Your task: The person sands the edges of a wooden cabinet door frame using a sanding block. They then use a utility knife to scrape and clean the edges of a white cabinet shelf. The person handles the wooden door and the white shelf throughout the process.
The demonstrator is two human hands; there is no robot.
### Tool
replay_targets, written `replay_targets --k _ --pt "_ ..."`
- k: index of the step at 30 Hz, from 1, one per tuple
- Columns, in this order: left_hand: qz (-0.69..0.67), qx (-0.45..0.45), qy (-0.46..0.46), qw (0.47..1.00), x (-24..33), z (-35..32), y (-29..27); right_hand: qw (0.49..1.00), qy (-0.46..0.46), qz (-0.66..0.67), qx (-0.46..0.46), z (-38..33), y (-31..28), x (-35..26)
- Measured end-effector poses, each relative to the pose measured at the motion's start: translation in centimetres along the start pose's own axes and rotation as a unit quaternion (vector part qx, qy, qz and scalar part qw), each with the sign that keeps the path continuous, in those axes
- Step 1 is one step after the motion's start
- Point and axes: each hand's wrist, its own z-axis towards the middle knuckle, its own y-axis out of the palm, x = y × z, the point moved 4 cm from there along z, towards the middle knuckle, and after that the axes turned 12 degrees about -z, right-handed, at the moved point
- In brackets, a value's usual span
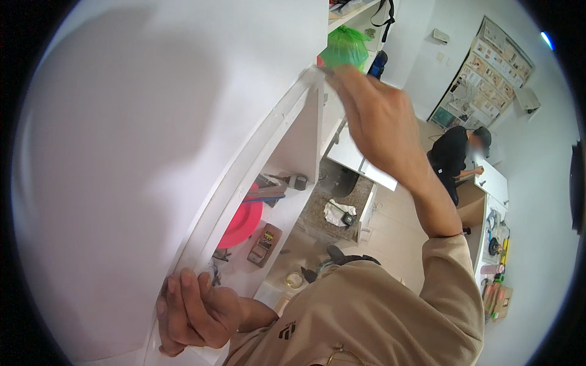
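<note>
A long white strip (pixel 235 168) runs slantwise along the edge of a white shelf, beside the white wall. Its lower end is under my left hand (pixel 201 311), whose fingers are curled over the edge. At the upper end my right hand (pixel 375 113) grips the strip with bent fingers, slightly blurred, and its thumb is hidden. How the strip is joined to the shelf cannot be made out. On a shelf below it sit a pink-red basin (pixel 244 222), a dark tool like a drill (pixel 297 182) and a brown handheld device (pixel 264 245).
A green plastic bag (pixel 348 47) stands on the upper shelf. Lower down, a tape measure (pixel 348 219) lies by a white cloth (pixel 334 213). At the right, a person in black (pixel 455 149) works at a cabinet; tools and boxes (pixel 497 299) lie on the counter there.
</note>
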Motion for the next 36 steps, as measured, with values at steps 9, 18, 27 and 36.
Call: replay_targets --k 9,18,27,36 --pt "-0.017 0.014 -0.021 1.0 -0.4 -0.5 -0.3 0.995 -0.084 0.049 -0.02 -1.3 -1.5 -3.0" --pt "-0.001 0.011 -0.002 1.0 0.4 0.1 0.1 0.987 -0.069 -0.113 -0.095 2.5 -1.3 2.4" --pt "0.011 0.011 0.006 1.0 -0.1 -0.2 -0.1 0.987 -0.092 -0.098 -0.088 2.9 -2.7 1.6" --pt "-0.011 0.006 -0.016 1.0 0.0 -0.1 -0.1 0.978 -0.145 -0.067 -0.131 1.4 -3.5 -2.1"
